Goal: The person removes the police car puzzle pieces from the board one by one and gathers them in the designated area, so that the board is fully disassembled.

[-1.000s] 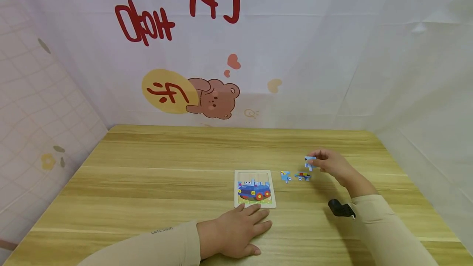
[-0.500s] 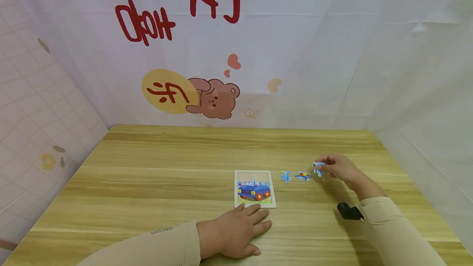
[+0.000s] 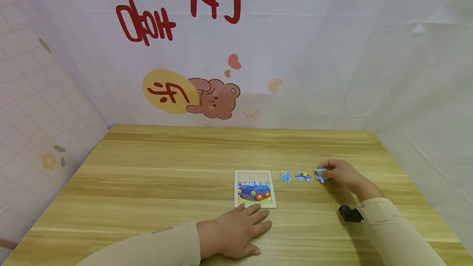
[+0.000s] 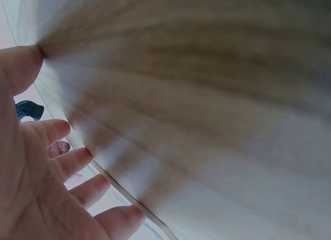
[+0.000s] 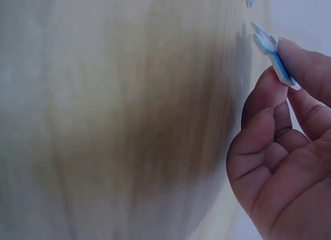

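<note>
Piece [image 5: 274,58] pinched in right hand [image 3: 341,174], lowered toward table [image 3: 166,163], right of two loose pieces [image 3: 303,175], seemingly extending row; board [image 3: 253,176] unfinished, left hand [image 3: 238,231] spread flat at near edge.

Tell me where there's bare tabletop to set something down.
Free: the left tabletop, bordered by left sleeve, puzzle frame and back wall; also between frame and wall. Crowded: right of frame, with two loose pieces and the right hand pinching a third piece.
</note>
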